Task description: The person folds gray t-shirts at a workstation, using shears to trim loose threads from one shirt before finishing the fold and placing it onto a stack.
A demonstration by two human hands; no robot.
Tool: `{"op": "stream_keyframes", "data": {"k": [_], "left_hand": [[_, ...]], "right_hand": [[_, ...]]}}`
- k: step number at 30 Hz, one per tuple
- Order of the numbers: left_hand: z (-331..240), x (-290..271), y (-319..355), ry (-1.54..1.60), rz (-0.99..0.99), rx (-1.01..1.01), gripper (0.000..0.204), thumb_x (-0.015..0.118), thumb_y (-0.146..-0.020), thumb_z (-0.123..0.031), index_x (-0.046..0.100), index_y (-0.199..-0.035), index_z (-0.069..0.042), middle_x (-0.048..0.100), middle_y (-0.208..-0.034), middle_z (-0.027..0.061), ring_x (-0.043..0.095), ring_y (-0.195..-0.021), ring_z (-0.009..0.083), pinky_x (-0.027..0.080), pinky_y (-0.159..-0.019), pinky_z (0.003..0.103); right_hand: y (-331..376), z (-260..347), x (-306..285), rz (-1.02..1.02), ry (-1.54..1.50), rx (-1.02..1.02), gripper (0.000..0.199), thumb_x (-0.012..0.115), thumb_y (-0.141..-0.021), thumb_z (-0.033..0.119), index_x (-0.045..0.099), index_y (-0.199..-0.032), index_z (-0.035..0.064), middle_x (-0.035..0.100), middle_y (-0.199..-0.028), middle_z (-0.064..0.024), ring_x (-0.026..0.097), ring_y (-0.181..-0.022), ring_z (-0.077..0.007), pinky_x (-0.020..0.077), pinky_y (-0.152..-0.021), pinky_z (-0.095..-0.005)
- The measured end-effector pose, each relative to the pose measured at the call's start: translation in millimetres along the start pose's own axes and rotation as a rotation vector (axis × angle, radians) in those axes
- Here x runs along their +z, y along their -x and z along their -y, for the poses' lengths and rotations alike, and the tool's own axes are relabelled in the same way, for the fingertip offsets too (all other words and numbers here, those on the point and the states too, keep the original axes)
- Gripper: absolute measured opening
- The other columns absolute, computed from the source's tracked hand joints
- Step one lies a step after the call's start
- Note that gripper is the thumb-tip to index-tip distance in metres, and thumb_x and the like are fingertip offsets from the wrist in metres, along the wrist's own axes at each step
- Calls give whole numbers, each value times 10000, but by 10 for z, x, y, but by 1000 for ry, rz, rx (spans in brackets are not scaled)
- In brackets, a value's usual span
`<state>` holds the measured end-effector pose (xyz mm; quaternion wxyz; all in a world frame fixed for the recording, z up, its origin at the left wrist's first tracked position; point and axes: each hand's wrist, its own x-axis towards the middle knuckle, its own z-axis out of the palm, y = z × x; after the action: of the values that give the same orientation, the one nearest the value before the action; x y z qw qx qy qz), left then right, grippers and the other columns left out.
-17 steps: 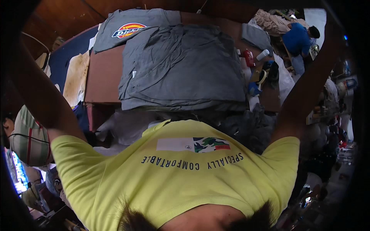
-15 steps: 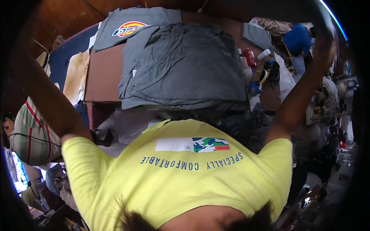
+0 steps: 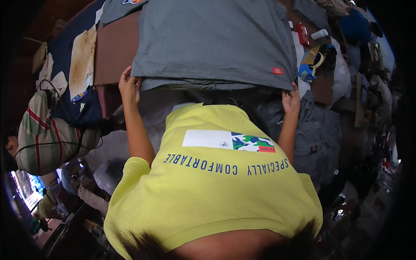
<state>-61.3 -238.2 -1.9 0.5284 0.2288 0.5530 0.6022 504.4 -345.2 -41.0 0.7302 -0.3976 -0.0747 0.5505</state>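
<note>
At the top centre of the frame, a gray shirt lies spread over more gray fabric, a red label near its hem. The left hand pinches its lower-left corner, fingers nearly closed; the right hand grips the lower-right corner likewise. A tape dispenser sits at upper right.

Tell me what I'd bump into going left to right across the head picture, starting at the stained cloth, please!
Stained cloth → left hand → grey garment → right hand → white cylinder → person in blue.
</note>
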Motion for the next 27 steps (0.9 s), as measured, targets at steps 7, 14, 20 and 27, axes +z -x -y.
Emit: {"op": "stream_keyframes", "data": {"k": [7, 14, 20, 27], "left_hand": [[118, -174, -27, 134, 92, -56, 422, 480, -786, 130, 413, -1178, -10, 512, -1137, 114, 545, -1000, 195, 475, -854, 301], [196, -189, -48, 200, 74, -90, 413, 482, -791, 123, 414, -1177, -9, 539, -1089, 106, 568, -925, 175, 486, -819, 288], [139, -213, -51, 198, 152, -121, 444, 478, -795, 114, 400, -1212, -19, 525, -1120, 94, 556, -932, 161, 472, -800, 279], [39, -257, -64, 178, 222, -173, 559, 395, -735, 128, 354, -1276, -10, 464, -1222, 132, 496, -1067, 204, 382, -935, 329]], "right_hand": [[-79, 8, -128, 42, -53, 55, 305, 475, -787, -120, 530, -1036, 47, 570, -1066, -159, 558, -1011, -260, 467, -885, -378], [-144, -76, -260, 31, -175, 44, 333, 489, -767, -144, 516, -1054, 24, 569, -1081, -161, 555, -1017, -279, 434, -926, -392], [-174, -76, -328, -1, -159, 43, 331, 504, -774, -125, 511, -1063, 36, 568, -1081, -175, 551, -1015, -285, 445, -908, -391], [-65, -141, -196, -44, -193, 3, 374, 555, -742, -106, 530, -1074, 65, 581, -1061, -148, 555, -999, -264, 439, -875, -376]]}}
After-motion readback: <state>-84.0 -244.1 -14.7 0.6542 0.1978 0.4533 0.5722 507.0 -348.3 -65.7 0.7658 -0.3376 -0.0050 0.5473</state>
